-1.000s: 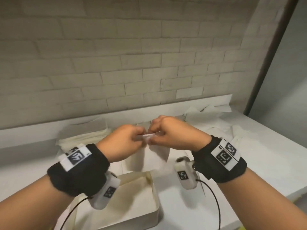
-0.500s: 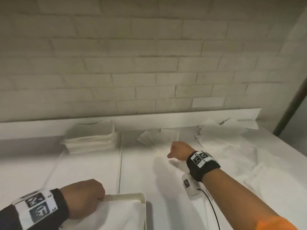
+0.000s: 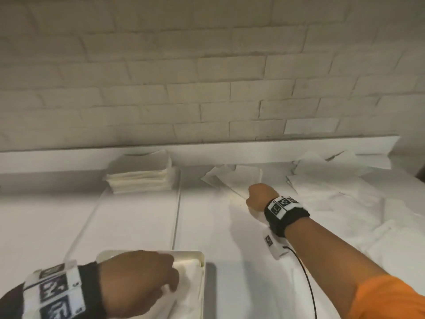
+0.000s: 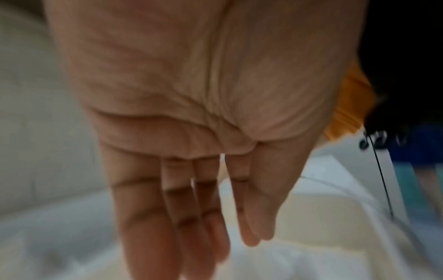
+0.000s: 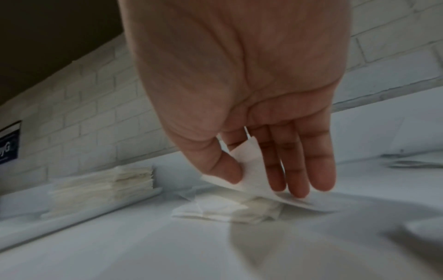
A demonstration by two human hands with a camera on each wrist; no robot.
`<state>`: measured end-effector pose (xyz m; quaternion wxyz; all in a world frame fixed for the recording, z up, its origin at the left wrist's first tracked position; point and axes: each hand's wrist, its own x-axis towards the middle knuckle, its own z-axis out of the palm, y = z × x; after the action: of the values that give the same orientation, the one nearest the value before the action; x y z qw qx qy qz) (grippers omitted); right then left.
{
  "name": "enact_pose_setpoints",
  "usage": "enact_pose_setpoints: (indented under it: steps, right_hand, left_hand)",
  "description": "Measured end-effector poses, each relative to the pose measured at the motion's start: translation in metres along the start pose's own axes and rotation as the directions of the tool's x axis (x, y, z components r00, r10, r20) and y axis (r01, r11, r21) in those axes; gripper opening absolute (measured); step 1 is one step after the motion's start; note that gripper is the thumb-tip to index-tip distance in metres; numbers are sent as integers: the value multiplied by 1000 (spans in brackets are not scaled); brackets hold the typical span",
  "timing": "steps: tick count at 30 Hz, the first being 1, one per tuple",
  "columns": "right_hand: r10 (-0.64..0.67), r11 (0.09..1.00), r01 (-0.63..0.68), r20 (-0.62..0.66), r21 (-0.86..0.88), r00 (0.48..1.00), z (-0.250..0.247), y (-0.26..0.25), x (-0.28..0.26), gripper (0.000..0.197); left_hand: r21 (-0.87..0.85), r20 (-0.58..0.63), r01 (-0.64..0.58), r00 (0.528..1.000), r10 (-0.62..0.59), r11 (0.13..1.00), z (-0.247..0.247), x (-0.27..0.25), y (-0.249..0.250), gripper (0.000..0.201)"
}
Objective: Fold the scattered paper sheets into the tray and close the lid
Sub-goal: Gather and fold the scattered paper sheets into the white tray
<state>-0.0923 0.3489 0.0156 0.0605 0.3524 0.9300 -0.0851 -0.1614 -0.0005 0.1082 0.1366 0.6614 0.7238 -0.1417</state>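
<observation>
We rest our left hand, fingers straight, on the folded paper inside the cream tray at the near edge of the white counter. Our right hand pinches the corner of a loose paper sheet between thumb and fingers, with more scattered sheets to its right. To its left, a stack of folded sheets lies below the white brick wall.
</observation>
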Motion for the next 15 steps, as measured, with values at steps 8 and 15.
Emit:
enact_pose_setpoints:
  steps: [8, 15]
  right_hand:
    - [-67, 979, 107, -220, 173, 973, -39, -4, -34, 15]
    - [-353, 462, 452, -308, 763, 883, -101, -69, -115, 40]
  left_hand:
    - [-12, 279, -214, 937, 209, 977, 24, 19, 10, 56]
    - [-236, -176, -196, 972, 157, 952, -16, -10, 16, 27]
